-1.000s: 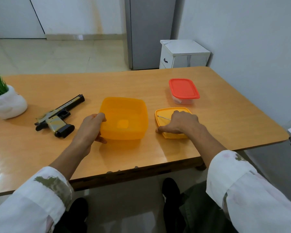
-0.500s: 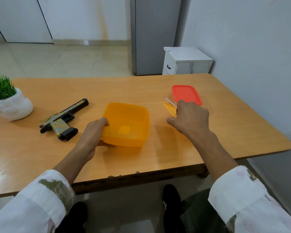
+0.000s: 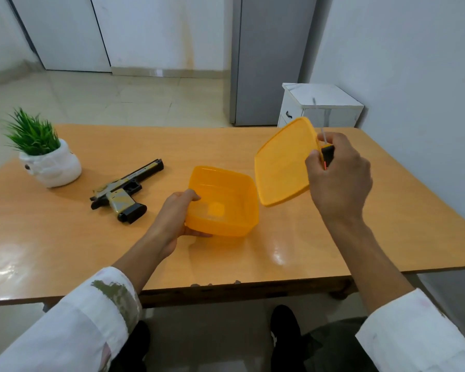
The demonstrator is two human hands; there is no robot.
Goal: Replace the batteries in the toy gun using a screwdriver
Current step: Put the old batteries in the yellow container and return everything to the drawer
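Nothing readable here tbh: no text, label, brand, number or sign can be made out on anything. A few tiny dark marks can be seen along the slide of the toy gun [image 3: 129, 179], but they're too small and blurred to be read as letters.
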